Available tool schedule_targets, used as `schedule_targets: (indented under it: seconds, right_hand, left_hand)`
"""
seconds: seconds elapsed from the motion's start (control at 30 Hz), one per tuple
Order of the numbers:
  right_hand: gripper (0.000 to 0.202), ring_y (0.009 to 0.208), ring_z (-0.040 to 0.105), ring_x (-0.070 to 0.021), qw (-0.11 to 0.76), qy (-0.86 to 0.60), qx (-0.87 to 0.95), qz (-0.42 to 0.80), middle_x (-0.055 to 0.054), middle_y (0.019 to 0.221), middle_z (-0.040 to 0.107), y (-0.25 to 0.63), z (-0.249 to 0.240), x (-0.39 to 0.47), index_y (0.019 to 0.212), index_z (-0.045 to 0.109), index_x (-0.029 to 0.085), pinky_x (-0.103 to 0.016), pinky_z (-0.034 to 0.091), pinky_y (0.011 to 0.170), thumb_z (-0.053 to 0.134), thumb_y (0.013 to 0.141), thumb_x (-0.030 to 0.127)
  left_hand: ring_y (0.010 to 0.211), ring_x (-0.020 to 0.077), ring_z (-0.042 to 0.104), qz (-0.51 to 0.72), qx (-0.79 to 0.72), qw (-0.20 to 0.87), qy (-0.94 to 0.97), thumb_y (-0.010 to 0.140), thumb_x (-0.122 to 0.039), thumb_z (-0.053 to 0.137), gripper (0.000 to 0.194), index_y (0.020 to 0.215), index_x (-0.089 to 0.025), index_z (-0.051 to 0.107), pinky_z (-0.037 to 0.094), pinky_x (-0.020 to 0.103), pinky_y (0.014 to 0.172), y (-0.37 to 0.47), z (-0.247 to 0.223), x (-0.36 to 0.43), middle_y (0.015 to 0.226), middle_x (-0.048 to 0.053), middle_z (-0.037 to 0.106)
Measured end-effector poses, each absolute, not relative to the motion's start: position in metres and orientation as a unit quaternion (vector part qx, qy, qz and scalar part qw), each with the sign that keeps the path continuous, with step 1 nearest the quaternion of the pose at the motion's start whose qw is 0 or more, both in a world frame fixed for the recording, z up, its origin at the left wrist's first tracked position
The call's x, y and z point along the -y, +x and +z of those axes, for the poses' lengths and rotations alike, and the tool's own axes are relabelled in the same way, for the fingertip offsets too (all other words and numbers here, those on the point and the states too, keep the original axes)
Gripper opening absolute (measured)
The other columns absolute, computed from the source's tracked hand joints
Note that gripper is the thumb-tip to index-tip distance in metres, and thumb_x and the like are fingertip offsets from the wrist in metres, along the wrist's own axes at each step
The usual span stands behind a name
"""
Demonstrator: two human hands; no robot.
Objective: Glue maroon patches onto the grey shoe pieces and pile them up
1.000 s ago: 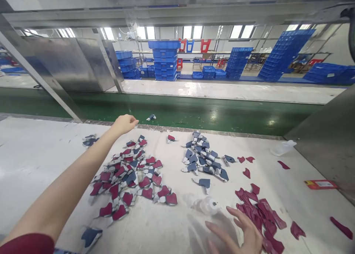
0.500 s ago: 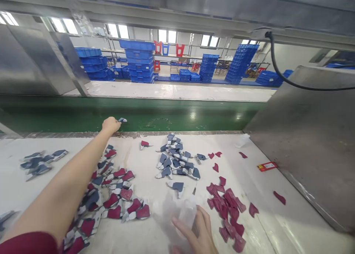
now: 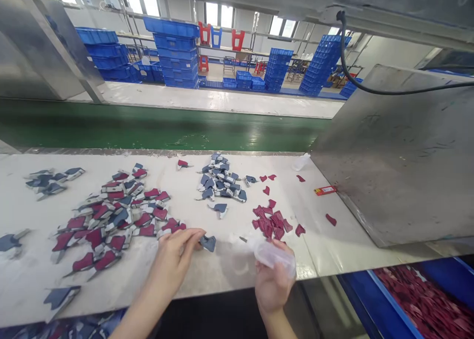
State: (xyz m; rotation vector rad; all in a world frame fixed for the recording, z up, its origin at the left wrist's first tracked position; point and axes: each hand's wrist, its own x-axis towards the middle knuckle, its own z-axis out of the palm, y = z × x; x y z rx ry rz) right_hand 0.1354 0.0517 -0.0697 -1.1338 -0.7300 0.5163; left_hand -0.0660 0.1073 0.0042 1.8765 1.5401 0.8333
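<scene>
My left hand (image 3: 179, 252) pinches a small dark blue-grey piece (image 3: 208, 242) above the white table, just right of the large mixed pile. My right hand (image 3: 274, 282) is wrapped round a translucent squeeze bottle (image 3: 274, 258), tilted so that its thin dark tip (image 3: 243, 239) points left toward the piece. Tip and piece are apart. Beyond my right hand lies a heap of flat maroon pieces (image 3: 272, 223). Blue-and-white parts (image 3: 221, 181) are piled at the table's middle. Maroon-and-white parts (image 3: 111, 242), mixed with blue ones, cover the left.
A green conveyor belt (image 3: 148, 134) runs behind the table. A metal panel (image 3: 400, 161) stands at the right, with a red packet (image 3: 325, 190) and another translucent container (image 3: 300, 162) near it. Below the right edge, a blue crate (image 3: 394, 304) holds maroon pieces.
My left hand has come back from the green belt, where it held a blue-and-white part, and now pinches a blue-grey piece near me. The bottle has tilted leftward. The view has tipped down.
</scene>
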Motion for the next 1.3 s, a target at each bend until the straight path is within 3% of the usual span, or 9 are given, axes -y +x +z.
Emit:
schedule_targets:
  seconds: [0.17, 0.33, 0.53, 1.3]
  right_hand:
    - [0.03, 0.054, 0.053, -0.0105, 0.712, -0.546, 0.323, 0.3, 0.004, 0.073, 0.052, 0.136, -0.048, -0.061, 0.099, 0.052, 0.022, -0.022, 0.045, 0.051, 0.069, 0.081, 0.039]
    - [0.026, 0.07, 0.068, -0.0206, 0.639, -0.582, 0.463, 0.195, -0.006, 0.083, 0.07, 0.133, -0.05, -0.053, 0.095, 0.066, 0.017, -0.031, 0.055, 0.061, 0.072, 0.079, 0.037]
    - [0.019, 0.061, 0.07, -0.0208, 0.615, -0.556, 0.555, 0.064, -0.006, 0.074, 0.073, 0.128, -0.05, -0.051, 0.093, 0.071, 0.018, -0.032, 0.056, 0.055, 0.074, 0.077, 0.027]
    - [0.016, 0.068, 0.073, -0.0209, 0.601, -0.582, 0.544, 0.065, -0.008, 0.08, 0.075, 0.127, -0.051, -0.052, 0.095, 0.071, 0.015, -0.031, 0.06, 0.061, 0.074, 0.081, 0.023]
  left_hand:
    - [0.091, 0.0268, 0.07, 0.297, -0.604, 0.262, 0.691, 0.089, -0.044, 0.057, 0.025, 0.097, -0.027, 0.074, 0.046, 0.042, 0.089, -0.051, -0.036, -0.08, 0.099, 0.006, 0.078]
    - [0.093, 0.0254, 0.068, 0.31, -0.588, 0.207, 0.718, 0.09, -0.038, 0.06, 0.023, 0.104, -0.026, 0.074, 0.04, 0.041, 0.087, -0.049, -0.043, -0.075, 0.098, 0.006, 0.076]
    - [0.088, 0.0221, 0.066, 0.302, -0.566, 0.157, 0.751, 0.094, -0.032, 0.056, 0.023, 0.11, -0.026, 0.072, 0.033, 0.04, 0.087, -0.047, -0.047, -0.073, 0.094, 0.005, 0.075]
    - [0.085, 0.0196, 0.066, 0.337, -0.541, 0.085, 0.766, 0.095, -0.024, 0.058, 0.018, 0.107, -0.021, 0.071, 0.029, 0.041, 0.09, -0.043, -0.045, -0.071, 0.089, 0.003, 0.072]
